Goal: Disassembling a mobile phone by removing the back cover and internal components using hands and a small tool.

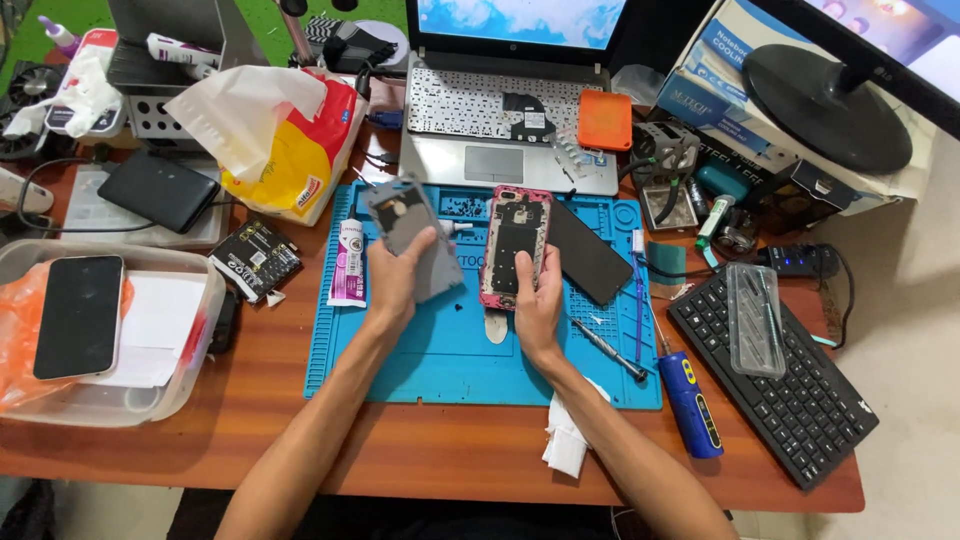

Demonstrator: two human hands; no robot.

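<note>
Crumpled white cloth (pixel 566 440) at table edge, 6 o'clock. Left hand (pixel 397 283) fingers clamped on grey panel (pixel 412 238); right hand (pixel 537 300) fingers clamped on opened pink-rimmed phone (pixel 514 246), above blue mat (pixel 430 360).

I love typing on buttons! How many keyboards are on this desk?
2. One is the laptop keyboard at the back, with small parts lying on it. The other is a black keyboard at the right, under a clear plastic case. The clutter may hide more.

monitor (pixel 860 60) cropped, tub (pixel 190 330) cut off
</note>
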